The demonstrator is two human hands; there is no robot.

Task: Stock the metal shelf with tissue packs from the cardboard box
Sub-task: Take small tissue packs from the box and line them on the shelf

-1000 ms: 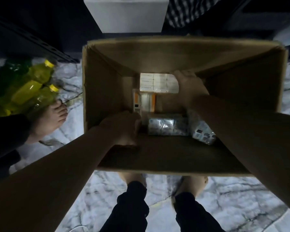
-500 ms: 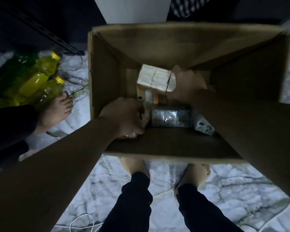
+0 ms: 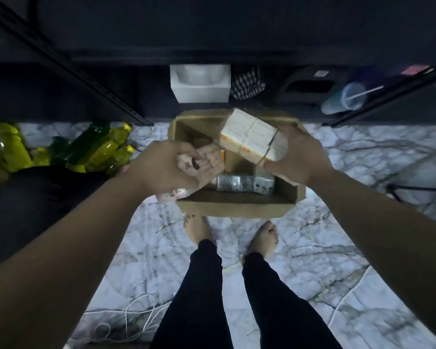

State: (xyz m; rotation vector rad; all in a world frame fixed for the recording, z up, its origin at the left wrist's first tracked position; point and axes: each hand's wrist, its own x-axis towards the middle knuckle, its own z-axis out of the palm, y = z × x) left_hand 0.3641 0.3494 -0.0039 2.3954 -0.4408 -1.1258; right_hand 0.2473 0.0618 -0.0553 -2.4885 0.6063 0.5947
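left hand (image 3: 171, 167): curled round a pinkish tissue pack (image 3: 207, 163), up over the box's left edge
right hand (image 3: 300, 153): gripping a white bundle of tissue packs (image 3: 253, 137), tilted above the cardboard box (image 3: 237, 205)
floor (image 3: 312, 260): marble-look tiles, bare feet right by the box
behind: dark metal shelf (image 3: 86, 71)
left side: yellow bottles (image 3: 103, 149)

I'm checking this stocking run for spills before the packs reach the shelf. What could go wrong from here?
1. The right hand holds the white and orange bundle of tissue packs at one end only, tilted, so it may slip back into the brown cardboard box.
2. The left hand grips a soft pinkish pack that hangs past the box edge and could drop onto the marble floor.
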